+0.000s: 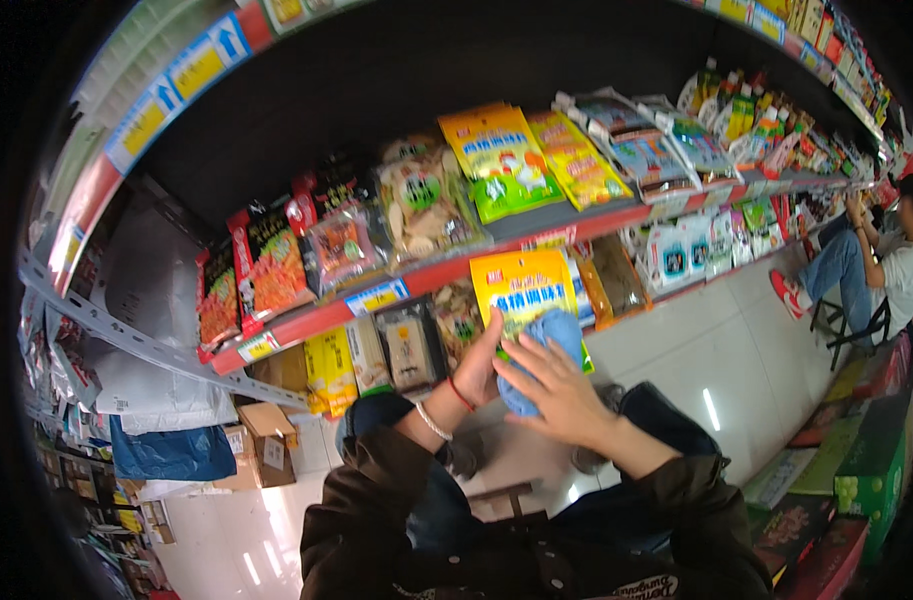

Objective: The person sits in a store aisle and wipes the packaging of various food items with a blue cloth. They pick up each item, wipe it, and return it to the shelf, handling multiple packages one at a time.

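Observation:
In front of me, just off the shelf edge, is a yellow and green seasoning packet [527, 281] held upright. My left hand [482, 360] grips it along its left side, thumb on the front. Pressed flat against the packet's lower front is a blue cloth [550, 352], under the spread fingers of my right hand [557, 386]. The cloth hides part of the packet. On the shelf above lie a similar yellow and green packet [505, 161] and a yellow packet [576, 159].
A red-edged shelf [434, 281] carries bagged dried foods [422, 199] and red snack packs [276, 274]. Below stand more packets [332, 371]. A perforated metal upright [156, 341] and cardboard box [265, 446] are left. Gift boxes [869, 465] and a seated person [884, 262] are right.

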A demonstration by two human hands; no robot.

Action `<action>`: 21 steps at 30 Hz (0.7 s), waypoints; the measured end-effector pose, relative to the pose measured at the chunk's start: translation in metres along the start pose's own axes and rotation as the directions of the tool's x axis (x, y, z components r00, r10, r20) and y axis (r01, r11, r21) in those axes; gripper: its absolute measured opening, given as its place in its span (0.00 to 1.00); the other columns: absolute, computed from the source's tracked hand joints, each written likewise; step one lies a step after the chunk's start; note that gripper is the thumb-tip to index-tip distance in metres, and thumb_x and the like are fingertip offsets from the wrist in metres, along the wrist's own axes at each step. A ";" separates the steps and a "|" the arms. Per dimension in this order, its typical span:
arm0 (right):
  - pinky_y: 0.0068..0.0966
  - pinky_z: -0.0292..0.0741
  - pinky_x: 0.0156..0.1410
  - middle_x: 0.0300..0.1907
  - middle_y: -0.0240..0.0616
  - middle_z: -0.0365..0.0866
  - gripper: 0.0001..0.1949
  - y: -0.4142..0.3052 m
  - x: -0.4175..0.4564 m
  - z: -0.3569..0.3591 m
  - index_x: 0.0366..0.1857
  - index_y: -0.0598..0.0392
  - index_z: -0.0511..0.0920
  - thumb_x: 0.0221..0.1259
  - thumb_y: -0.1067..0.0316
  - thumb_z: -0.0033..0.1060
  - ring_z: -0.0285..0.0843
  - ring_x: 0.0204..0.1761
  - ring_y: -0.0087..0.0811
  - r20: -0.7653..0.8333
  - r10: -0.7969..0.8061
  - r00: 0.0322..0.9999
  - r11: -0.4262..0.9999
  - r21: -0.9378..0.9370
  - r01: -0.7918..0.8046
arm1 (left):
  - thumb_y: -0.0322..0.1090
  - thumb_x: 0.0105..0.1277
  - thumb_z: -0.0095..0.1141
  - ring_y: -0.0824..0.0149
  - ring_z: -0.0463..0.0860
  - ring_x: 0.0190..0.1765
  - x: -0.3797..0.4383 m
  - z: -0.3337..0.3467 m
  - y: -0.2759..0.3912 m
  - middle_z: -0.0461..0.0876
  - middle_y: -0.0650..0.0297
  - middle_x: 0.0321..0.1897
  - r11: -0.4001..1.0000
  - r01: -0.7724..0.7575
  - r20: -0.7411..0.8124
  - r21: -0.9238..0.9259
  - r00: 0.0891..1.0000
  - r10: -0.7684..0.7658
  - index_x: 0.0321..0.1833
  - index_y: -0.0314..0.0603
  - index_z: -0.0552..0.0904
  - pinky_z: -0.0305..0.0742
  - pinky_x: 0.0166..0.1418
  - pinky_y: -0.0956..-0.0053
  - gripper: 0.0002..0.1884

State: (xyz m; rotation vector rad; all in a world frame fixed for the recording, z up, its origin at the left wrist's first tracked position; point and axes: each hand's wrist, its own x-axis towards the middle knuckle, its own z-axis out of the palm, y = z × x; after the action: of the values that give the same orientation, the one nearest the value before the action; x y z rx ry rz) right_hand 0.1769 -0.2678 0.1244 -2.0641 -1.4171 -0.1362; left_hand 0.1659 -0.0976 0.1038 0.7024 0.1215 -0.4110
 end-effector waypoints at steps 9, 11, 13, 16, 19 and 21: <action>0.50 0.56 0.72 0.70 0.52 0.56 0.28 0.045 0.005 -0.005 0.64 0.40 0.70 0.56 0.63 0.62 0.56 0.70 0.54 -0.368 0.177 0.913 0.979 -0.029 -0.202 | 0.60 0.72 0.35 0.65 0.76 0.60 0.000 0.000 -0.033 0.74 0.62 0.60 0.971 0.144 -0.068 0.189 0.989 -0.133 0.69 0.46 0.63 0.73 0.62 0.65 0.31; 0.49 0.57 0.72 0.71 0.53 0.55 0.27 0.031 0.009 0.008 0.64 0.40 0.70 0.57 0.64 0.61 0.56 0.70 0.56 -0.395 0.226 0.890 0.974 0.087 -0.209 | 0.54 0.74 0.39 0.66 0.78 0.58 -0.001 -0.026 -0.042 0.75 0.61 0.59 0.982 0.133 -0.074 0.137 0.990 -0.124 0.68 0.46 0.64 0.73 0.63 0.66 0.27; 0.48 0.60 0.71 0.71 0.52 0.55 0.27 0.030 0.000 0.025 0.65 0.39 0.69 0.59 0.62 0.60 0.57 0.70 0.55 -0.305 0.015 0.952 0.999 0.053 0.001 | 0.54 0.73 0.44 0.67 0.78 0.57 0.000 -0.011 -0.037 0.73 0.62 0.60 0.979 0.031 -0.163 0.201 0.987 0.002 0.70 0.46 0.62 0.73 0.62 0.69 0.29; 0.49 0.59 0.71 0.71 0.51 0.55 0.28 0.006 0.009 0.005 0.67 0.37 0.67 0.60 0.60 0.59 0.58 0.69 0.53 -0.100 0.006 0.995 0.999 0.050 -0.001 | 0.58 0.73 0.38 0.66 0.75 0.60 -0.006 -0.009 -0.031 0.71 0.61 0.62 0.976 0.056 -0.087 0.210 0.995 -0.039 0.71 0.45 0.60 0.72 0.63 0.68 0.31; 0.48 0.56 0.72 0.70 0.52 0.57 0.27 0.028 0.014 -0.014 0.65 0.40 0.70 0.58 0.61 0.60 0.58 0.70 0.53 -0.281 0.176 0.943 0.978 -0.060 -0.200 | 0.59 0.74 0.35 0.67 0.74 0.62 -0.003 -0.006 -0.041 0.69 0.60 0.64 0.961 0.125 -0.058 0.247 0.992 -0.114 0.71 0.44 0.59 0.72 0.63 0.69 0.32; 0.51 0.55 0.72 0.69 0.50 0.58 0.26 0.039 0.012 -0.010 0.65 0.40 0.69 0.59 0.60 0.59 0.58 0.69 0.52 -0.339 0.241 0.909 0.959 -0.064 -0.277 | 0.60 0.74 0.33 0.68 0.73 0.62 -0.003 -0.002 -0.044 0.68 0.60 0.65 0.948 0.156 -0.058 0.276 0.988 -0.146 0.72 0.43 0.59 0.71 0.63 0.70 0.33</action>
State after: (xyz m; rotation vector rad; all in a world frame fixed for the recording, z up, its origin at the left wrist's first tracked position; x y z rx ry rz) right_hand 0.2185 -0.2728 0.1204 -2.1764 -0.9429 -0.4361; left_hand 0.1455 -0.1252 0.0763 0.9844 0.1546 -0.5692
